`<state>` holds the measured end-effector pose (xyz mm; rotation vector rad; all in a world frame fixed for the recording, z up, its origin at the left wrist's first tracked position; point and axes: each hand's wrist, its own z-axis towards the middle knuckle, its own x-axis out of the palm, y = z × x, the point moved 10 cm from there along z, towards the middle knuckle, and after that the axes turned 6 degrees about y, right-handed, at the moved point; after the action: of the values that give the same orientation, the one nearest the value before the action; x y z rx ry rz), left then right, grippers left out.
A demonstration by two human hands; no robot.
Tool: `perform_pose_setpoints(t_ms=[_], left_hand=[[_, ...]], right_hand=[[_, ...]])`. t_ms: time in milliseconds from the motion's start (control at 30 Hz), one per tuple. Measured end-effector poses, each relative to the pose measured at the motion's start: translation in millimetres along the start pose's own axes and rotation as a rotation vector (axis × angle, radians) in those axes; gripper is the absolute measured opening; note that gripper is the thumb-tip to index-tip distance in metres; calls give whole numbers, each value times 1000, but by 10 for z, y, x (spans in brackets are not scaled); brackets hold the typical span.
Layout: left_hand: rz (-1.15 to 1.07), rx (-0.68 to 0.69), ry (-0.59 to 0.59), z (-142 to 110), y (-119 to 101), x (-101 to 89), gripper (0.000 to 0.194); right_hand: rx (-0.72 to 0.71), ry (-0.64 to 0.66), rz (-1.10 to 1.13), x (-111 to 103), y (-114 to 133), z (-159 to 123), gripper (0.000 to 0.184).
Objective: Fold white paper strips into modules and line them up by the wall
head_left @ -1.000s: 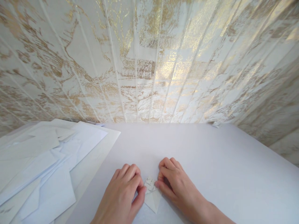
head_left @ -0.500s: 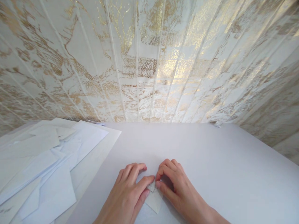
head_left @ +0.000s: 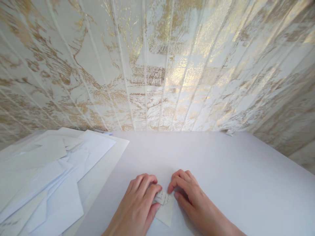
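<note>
A small folded piece of paper point(head_left: 165, 209) lies on the white table in front of me. Faint grey handwriting marks its upper part, and its lower end comes to a point. My left hand point(head_left: 141, 200) holds the paper's left side, with curled index finger and thumb on it; the palm covers part of that side. On the opposite side, my right hand point(head_left: 190, 193) has its fingers bent, with a small gap between index finger and thumb. Its index fingertip is at the paper's upper right corner; whether it touches is hard to tell.
A loose, overlapping pile of white papers point(head_left: 59, 173) covers the table's left side. The white tabletop point(head_left: 221, 170) runs back to a wall point(head_left: 157, 82) with gold patterning. A small crumpled scrap point(head_left: 230, 132) sits at the far edge, right of centre.
My right hand has moved slightly right, its fingertips off the paper's middle, so more of the handwriting shows. The left hand stays on the paper. The whole view has shifted a little.
</note>
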<state>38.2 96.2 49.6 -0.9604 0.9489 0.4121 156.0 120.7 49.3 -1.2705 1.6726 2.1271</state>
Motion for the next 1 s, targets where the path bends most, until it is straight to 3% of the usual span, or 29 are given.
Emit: perform_pose_setpoints(t_ms=[100,233,367,433,533,633,733,833,900,1000], left_hand=[[-122,25,18,-11,16,14,18],[-206,-70,45,-23,111,58,24],[-294,-42,136,-40,31,120,35],[-387,-13,157,-46,-42,107,34],[-522,5,49,-35,-96,-47,22],[-591,1,-35,-15,-74,-142,11],[-465,-51,-55,-12,23,-126,18],[-257,-89,-94,-52,94,-113,34],[-158,-62,-66,-80,60,-58,44],[-57,-14,4,-117,-25,42,46]], right_hand=[[-20,4,28,-7,0,-9,33],[-52,59,9,61,63,-9,9],[-29,46,-25,123,79,-26,37],[-53,12,18,139,99,-42,43],[-180,-34,166,143,186,-70,32],[-401,-198,194,-15,356,-157,19],[-588,-288,-131,-52,592,-268,17],[-581,-225,-489,72,656,-248,22],[-508,-176,-567,102,594,-207,24],[-447,-92,-503,133,490,-180,21]])
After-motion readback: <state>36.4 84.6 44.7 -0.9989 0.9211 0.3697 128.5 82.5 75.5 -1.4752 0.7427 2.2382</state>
